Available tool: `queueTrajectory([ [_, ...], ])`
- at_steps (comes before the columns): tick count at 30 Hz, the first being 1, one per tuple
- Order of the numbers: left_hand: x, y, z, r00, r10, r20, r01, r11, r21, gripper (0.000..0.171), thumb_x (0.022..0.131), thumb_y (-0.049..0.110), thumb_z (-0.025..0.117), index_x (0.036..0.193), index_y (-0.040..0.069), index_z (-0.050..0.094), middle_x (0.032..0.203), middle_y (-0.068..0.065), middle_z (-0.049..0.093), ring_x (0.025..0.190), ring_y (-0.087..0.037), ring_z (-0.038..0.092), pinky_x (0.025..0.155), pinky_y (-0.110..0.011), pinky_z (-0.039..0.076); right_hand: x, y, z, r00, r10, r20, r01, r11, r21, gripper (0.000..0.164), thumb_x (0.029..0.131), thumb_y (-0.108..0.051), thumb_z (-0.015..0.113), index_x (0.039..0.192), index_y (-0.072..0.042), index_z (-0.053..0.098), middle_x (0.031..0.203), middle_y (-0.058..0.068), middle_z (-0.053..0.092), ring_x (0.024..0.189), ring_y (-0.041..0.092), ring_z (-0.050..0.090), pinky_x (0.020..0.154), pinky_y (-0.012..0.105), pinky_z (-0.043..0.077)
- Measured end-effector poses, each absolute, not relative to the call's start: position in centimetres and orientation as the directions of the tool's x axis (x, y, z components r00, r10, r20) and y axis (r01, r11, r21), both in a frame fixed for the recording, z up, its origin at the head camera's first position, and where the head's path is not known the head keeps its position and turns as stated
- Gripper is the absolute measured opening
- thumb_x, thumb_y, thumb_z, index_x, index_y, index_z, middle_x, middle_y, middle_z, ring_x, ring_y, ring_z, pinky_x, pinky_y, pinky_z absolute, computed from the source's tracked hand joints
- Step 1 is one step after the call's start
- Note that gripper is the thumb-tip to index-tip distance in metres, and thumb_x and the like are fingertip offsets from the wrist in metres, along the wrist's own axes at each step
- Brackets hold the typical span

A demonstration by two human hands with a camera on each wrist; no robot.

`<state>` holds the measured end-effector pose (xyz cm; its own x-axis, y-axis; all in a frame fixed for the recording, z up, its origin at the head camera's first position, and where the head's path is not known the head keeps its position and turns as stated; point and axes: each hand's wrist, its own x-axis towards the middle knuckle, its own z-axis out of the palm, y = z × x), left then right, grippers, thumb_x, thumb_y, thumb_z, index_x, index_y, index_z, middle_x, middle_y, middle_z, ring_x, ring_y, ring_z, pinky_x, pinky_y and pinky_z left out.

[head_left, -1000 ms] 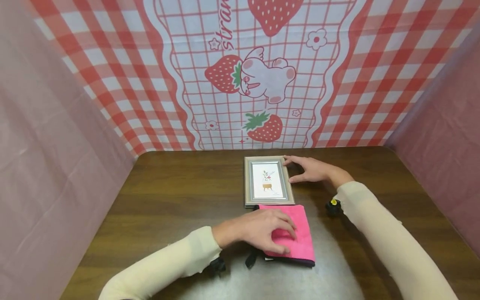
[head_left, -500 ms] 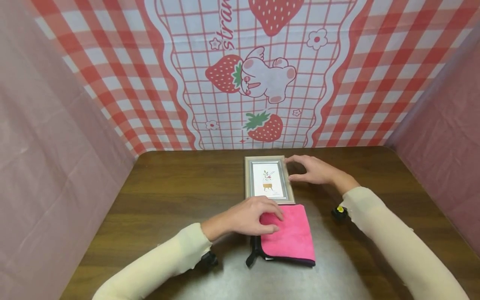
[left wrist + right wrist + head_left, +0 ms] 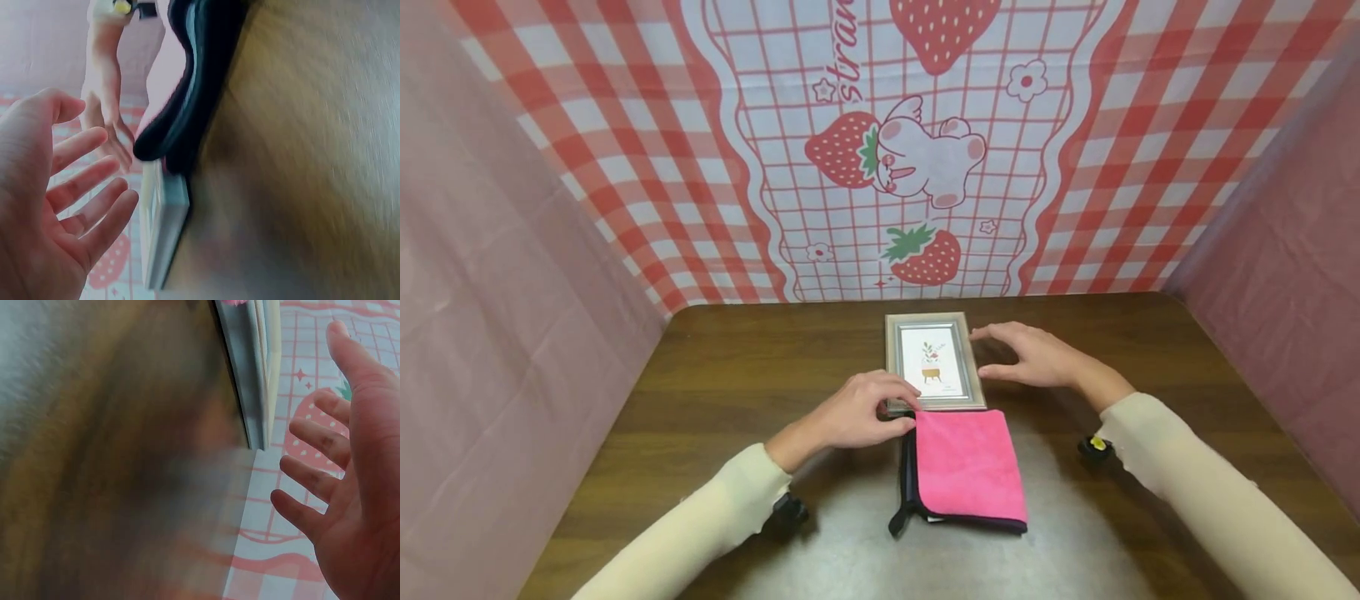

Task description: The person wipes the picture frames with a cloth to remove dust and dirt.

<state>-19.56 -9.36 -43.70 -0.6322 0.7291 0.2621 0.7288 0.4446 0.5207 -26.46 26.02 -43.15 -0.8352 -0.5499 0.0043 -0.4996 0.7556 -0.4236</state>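
Note:
A picture frame with a potted-plant print lies flat on the wooden table, its printed side up. Just in front of it is a folded pink cloth with black edging and a small black loop. My left hand hovers by the frame's lower left corner and the cloth's upper left corner. Its fingers are loosely bent and hold nothing, as the left wrist view shows against the frame's side. Beside the frame's right edge is my right hand, fingers spread and apart from the frame in the right wrist view.
The brown wooden table extends around both things. A red-and-white strawberry-print cloth hangs behind it. Pink curtains close off the left and right sides.
My left hand has moved left and away from over the pink cloth, baring its surface. The right hand has drawn back slightly from the frame's edge. Frame and cloth stay in place.

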Motion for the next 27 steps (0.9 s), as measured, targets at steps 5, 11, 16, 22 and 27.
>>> queueTrajectory([
  [5, -20.6, -10.8, -44.2, -0.679, 0.683, 0.269, 0.7, 0.493, 0.517, 0.021, 0.099, 0.021, 0.08, 0.116, 0.011, 0.085, 0.131, -0.01, 0.084, 0.11, -0.025, 0.076, 0.094, -0.03, 0.058, -25.2, 25.7, -43.1, -0.818, -0.574, 0.033, -0.539, 0.744, -0.395, 0.07, 0.1, -0.049, 0.084, 0.157, -0.013, 0.064, 0.163, 0.014, 0.066, 0.154, 0.043, 0.058, 0.123, 0.071, 0.05],
  [11, -22.0, -11.9, -44.5, -0.736, 0.628, 0.254, 0.636, 0.514, 0.575, 0.018, 0.101, 0.018, 0.081, 0.116, 0.009, 0.085, 0.13, -0.011, 0.084, 0.115, -0.026, 0.079, 0.088, -0.028, 0.067, -23.9, 25.3, -42.7, -0.794, -0.604, 0.075, -0.587, 0.728, -0.355, 0.067, 0.098, -0.046, 0.087, 0.153, -0.015, 0.067, 0.157, 0.012, 0.07, 0.149, 0.04, 0.063, 0.119, 0.068, 0.055],
  [16, -22.9, -12.6, -44.7, -0.784, 0.579, 0.222, 0.575, 0.546, 0.609, 0.018, 0.102, 0.017, 0.081, 0.117, 0.007, 0.083, 0.135, -0.015, 0.082, 0.124, -0.031, 0.078, 0.092, -0.034, 0.069, -22.5, 25.0, -42.7, -0.756, -0.646, 0.106, -0.638, 0.692, -0.337, 0.064, 0.097, -0.047, 0.087, 0.15, -0.016, 0.069, 0.154, 0.014, 0.072, 0.144, 0.04, 0.065, 0.112, 0.068, 0.059],
  [22, -23.9, -13.1, -45.3, -0.788, 0.582, 0.202, 0.567, 0.555, 0.609, 0.023, 0.101, 0.022, 0.081, 0.12, 0.008, 0.082, 0.139, -0.017, 0.08, 0.127, -0.033, 0.077, 0.096, -0.041, 0.069, -21.2, 24.4, -42.6, -0.715, -0.687, 0.133, -0.687, 0.655, -0.315, 0.064, 0.094, -0.047, 0.09, 0.149, -0.019, 0.07, 0.153, 0.009, 0.073, 0.141, 0.034, 0.068, 0.109, 0.061, 0.063],
  [27, -27.5, -13.7, -49.7, -0.755, 0.6, 0.264, 0.623, 0.532, 0.573, 0.036, 0.1, 0.043, 0.081, 0.129, 0.021, 0.081, 0.149, -0.008, 0.076, 0.142, -0.032, 0.069, 0.12, -0.053, 0.056, -20.4, 24.0, -42.3, -0.686, -0.711, 0.153, -0.719, 0.631, -0.291, 0.065, 0.092, -0.048, 0.091, 0.147, -0.02, 0.071, 0.153, 0.007, 0.073, 0.14, 0.031, 0.069, 0.107, 0.058, 0.064],
])
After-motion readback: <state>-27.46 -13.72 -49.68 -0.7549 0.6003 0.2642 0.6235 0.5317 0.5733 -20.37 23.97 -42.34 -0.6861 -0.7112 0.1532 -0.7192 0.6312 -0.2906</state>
